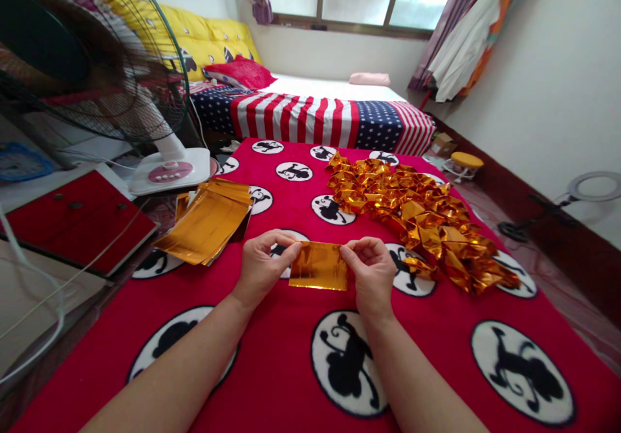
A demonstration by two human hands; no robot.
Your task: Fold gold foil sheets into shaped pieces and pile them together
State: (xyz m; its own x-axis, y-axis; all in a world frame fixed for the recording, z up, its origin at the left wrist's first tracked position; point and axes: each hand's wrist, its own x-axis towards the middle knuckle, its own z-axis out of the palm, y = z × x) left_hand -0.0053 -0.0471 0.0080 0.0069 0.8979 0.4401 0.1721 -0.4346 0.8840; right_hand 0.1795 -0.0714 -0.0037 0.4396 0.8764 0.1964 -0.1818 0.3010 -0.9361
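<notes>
A shiny gold foil paper sheet (319,267) is stretched between my two hands, over the red cloth. My left hand (266,261) pinches its upper left corner between thumb and fingers. At the upper right corner, my right hand (372,271) has it in a like pinch. To the left lies a loose stack of flat gold foil sheets (208,219), its edges uneven. On the right spreads a large heap of folded gold foil pieces (407,206), with one piece (420,266) lying near my right hand.
The red cloth (276,368) with black-and-white round prints lies under everything. A white-based fan (169,167) stands at the left beside a red-topped box (72,219). Behind is a bed with a striped, starred cover (301,119). A yellow stool (466,160) and ring light (594,187) are at right.
</notes>
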